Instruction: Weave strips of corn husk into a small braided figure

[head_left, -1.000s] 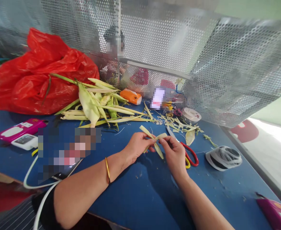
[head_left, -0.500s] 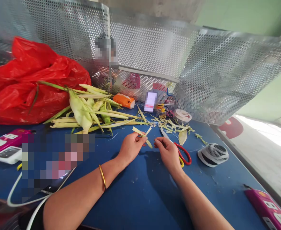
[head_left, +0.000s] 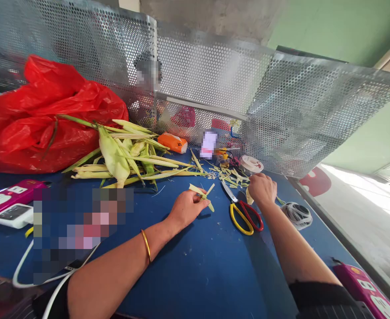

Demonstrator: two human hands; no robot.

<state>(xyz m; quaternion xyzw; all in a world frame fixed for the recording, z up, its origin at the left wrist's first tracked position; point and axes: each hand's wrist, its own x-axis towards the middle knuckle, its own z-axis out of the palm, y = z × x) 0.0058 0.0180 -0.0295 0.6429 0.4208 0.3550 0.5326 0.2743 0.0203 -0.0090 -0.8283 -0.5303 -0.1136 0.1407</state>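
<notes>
Hands apart: we see the left hand [head_left: 188, 208] to the left of the scissors [head_left: 236, 201], its thumb and fingers pinched on a crossed husk strip [head_left: 195, 189], which therefore also lies left of the scissors. To their right, slightly beyond the handles, we see the right hand [head_left: 262, 188], back uppermost, just beside a broad husk piece [head_left: 249, 196]; its fingertips are hidden, and we cannot tell whether it grips anything. Beneath the scissors, which lie flat, we note the blue desk [head_left: 195, 274]; well beyond them rises the perforated metal screen [head_left: 211, 66]. Far to the left of the scissors bulges the red plastic bag [head_left: 58, 119], and between bag and scissors we find the heap of pale green husks [head_left: 115, 153]. One magenta power strip [head_left: 15, 197] lies far to the left of the scissors; a second power strip [head_left: 369, 285] lies to their right and nearer to us. We place the orange packet [head_left: 172, 142] beyond and left of the scissors, the white roll [head_left: 251, 164] beyond them, and the bundle of pale cord [head_left: 297, 215] to their right. Narrow husk scraps [head_left: 229, 175] lie strewn just past the blades.
</notes>
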